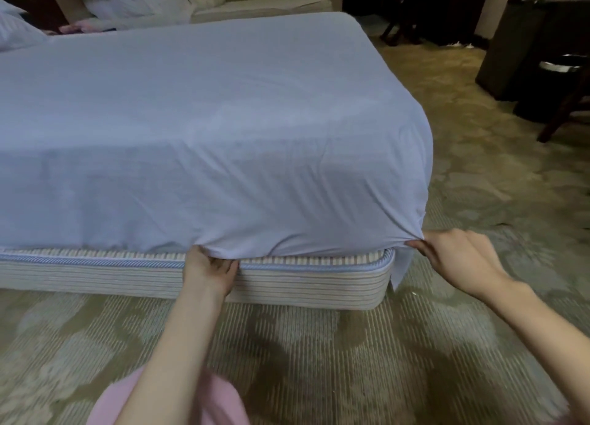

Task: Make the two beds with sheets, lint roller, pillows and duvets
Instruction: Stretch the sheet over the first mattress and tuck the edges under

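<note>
Currently left hand [209, 271] clenches sheet [223, 121] hem, bed base [95, 278] just below its fingers; right hand [459, 258] pinches bunched sheet corner at fingertips.

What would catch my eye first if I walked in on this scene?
The pale blue sheet, pulled smooth, fills most of the view. At its near edge the left hand grips the hem just above the striped base, while the right hand pinches the bunched corner. Rumpled bedding is heaped beyond it, top left.
</note>
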`<action>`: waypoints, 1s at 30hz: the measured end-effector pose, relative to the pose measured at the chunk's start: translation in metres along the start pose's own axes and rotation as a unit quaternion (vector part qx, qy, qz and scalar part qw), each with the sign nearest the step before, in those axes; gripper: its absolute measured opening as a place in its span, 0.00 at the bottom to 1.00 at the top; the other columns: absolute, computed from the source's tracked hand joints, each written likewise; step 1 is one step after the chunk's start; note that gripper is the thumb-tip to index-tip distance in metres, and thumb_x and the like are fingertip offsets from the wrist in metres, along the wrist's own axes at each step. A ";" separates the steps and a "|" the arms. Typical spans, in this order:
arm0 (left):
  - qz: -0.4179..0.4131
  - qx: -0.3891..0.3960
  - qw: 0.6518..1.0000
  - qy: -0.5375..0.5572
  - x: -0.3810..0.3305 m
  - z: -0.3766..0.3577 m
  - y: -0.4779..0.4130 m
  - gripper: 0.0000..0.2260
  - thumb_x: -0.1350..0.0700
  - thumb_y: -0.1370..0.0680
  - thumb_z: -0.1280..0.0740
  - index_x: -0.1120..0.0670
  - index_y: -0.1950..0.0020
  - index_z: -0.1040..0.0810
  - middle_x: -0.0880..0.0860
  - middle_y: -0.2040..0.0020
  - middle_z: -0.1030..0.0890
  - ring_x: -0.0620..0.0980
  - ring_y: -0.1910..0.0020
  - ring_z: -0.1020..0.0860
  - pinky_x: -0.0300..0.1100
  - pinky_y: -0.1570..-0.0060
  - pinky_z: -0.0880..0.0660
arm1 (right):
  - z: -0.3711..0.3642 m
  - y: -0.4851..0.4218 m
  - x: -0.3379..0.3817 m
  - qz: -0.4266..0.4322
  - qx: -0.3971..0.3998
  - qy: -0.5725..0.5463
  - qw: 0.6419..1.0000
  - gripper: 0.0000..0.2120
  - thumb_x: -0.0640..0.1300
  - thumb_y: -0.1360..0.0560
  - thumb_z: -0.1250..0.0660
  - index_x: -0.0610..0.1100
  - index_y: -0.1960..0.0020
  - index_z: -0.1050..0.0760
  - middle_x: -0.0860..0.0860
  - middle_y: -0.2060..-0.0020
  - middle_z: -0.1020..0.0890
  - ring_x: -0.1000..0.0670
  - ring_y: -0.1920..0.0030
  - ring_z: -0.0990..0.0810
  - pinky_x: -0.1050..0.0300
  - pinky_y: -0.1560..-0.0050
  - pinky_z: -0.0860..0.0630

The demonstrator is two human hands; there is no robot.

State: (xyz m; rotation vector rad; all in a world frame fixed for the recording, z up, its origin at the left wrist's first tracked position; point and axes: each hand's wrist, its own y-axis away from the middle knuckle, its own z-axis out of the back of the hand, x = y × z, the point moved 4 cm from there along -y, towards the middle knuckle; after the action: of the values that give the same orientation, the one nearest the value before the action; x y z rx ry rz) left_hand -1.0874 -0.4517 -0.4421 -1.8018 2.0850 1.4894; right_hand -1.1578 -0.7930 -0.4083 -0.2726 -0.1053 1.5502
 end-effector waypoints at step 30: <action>-0.148 -0.188 0.971 -0.009 -0.025 0.027 -0.047 0.16 0.64 0.22 0.39 0.58 0.34 0.30 0.56 0.42 0.22 0.54 0.48 0.21 0.47 0.56 0.22 | -0.036 0.002 0.050 -0.213 -0.002 -0.521 0.826 0.08 0.42 0.27 0.29 0.40 0.63 0.24 0.52 0.74 0.21 0.56 0.75 0.25 0.65 0.70 0.31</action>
State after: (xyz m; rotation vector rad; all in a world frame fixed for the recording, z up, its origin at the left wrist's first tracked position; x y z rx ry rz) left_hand -1.0573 -0.4100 -0.4720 -2.0890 1.5095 1.8896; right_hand -1.1502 -0.7473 -0.4493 0.6015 -0.9650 1.0879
